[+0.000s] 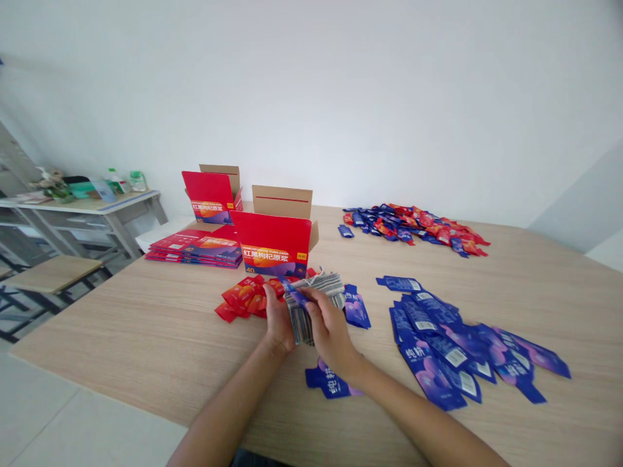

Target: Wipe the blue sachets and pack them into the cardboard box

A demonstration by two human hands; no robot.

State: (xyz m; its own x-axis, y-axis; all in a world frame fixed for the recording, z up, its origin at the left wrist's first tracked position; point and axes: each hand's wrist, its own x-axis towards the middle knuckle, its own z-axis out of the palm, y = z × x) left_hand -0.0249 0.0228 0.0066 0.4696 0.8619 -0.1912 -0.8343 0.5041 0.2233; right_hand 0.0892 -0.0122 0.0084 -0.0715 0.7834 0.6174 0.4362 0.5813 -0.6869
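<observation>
My left hand (279, 319) is closed around the side of a striped grey cloth pouch (302, 323), low over the table. Across the pouch's upper part lies a narrow blue sachet (294, 290), its end between the thumb and fingers of my right hand (331, 331). Whether the sachet is partly inside the pouch, I cannot tell. Red sachets (248, 295) lie in a heap just behind and left of my left hand. Beside the pouch to the right is a blue sachet with pink print (356, 306); another blue packet (331, 381) lies partly under my right wrist.
An open red carton (275, 243) stands behind my hands, with another open carton (209, 194) farther back. Flattened red cartons (195, 246) are stacked at left. Blue packets (438, 344) spread at right; mixed sachets (413, 224) are piled at the back. A stool (53, 279) stands left.
</observation>
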